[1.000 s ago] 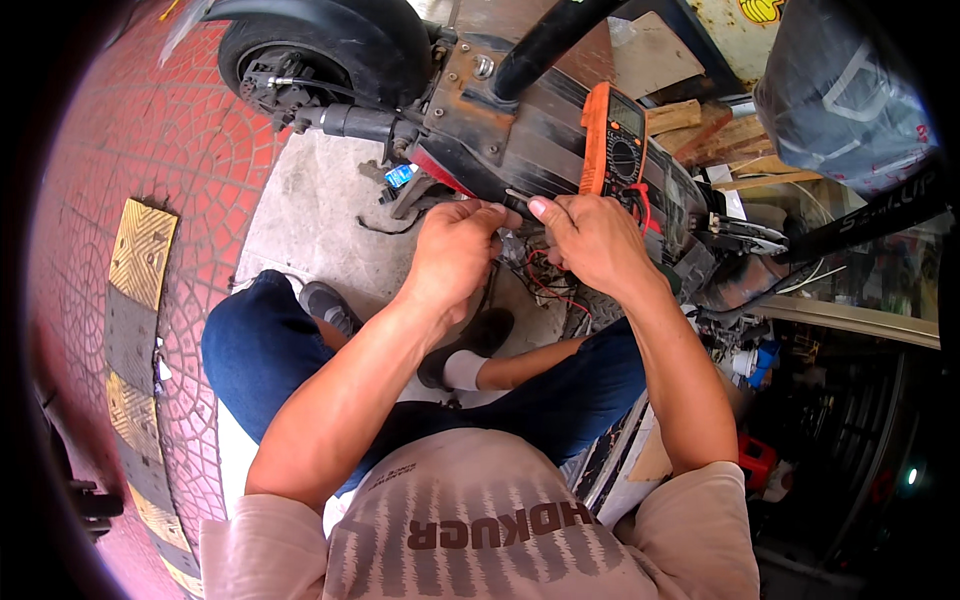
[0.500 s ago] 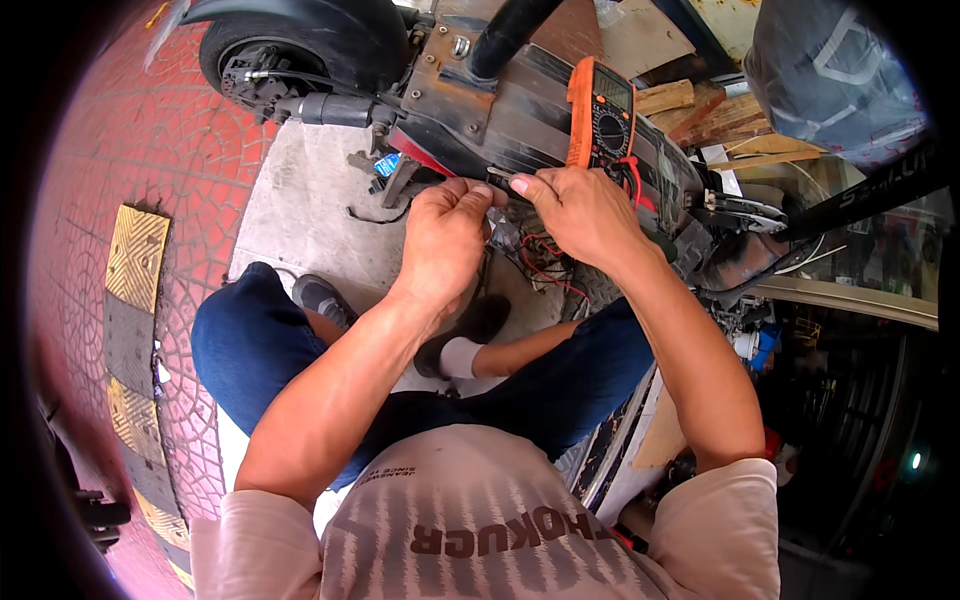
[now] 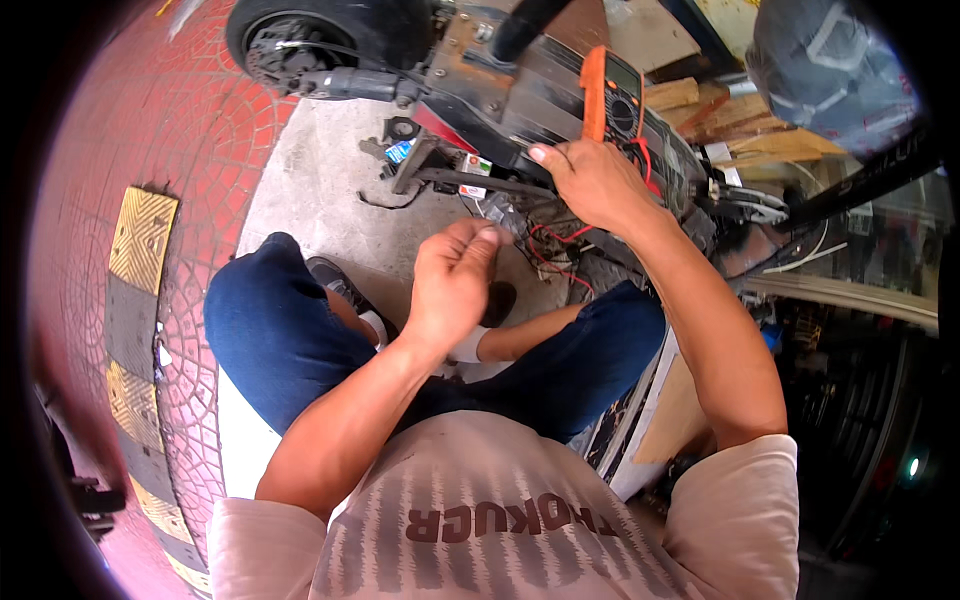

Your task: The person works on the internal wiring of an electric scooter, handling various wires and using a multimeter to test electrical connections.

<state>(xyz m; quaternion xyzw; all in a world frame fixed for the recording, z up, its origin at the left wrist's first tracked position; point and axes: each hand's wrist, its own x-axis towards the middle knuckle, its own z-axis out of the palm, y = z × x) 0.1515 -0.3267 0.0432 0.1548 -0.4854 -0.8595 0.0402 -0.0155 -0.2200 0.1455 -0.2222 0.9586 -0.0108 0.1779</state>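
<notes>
My left hand (image 3: 455, 280) is pinched above the pavement, just in front of my crossed legs; what its fingertips hold is unclear. Higher and to the right, my right hand (image 3: 595, 180) is at the scooter deck (image 3: 530, 90) edge, thumb pointing left, fingers curled on something I cannot make out. An orange multimeter (image 3: 620, 100) rests on the deck just beyond that hand, with red and black leads. Between and below my hands lie tangled red and dark wires (image 3: 565, 232) and a crumpled clear plastic piece. A small white-and-red pack (image 3: 473, 175) lies beside the deck.
The scooter's rear wheel (image 3: 330, 40) is at top left, its black tube at right. A yellow-black ramp strip (image 3: 140, 240) lies on red paving at left. Wood scraps (image 3: 720, 120), a plastic-wrapped grey object (image 3: 820, 70) and a glass cabinet (image 3: 860, 250) stand at right.
My hands have separated: the left has dropped away from the deck toward my body, while the right has moved slightly up along the deck edge.
</notes>
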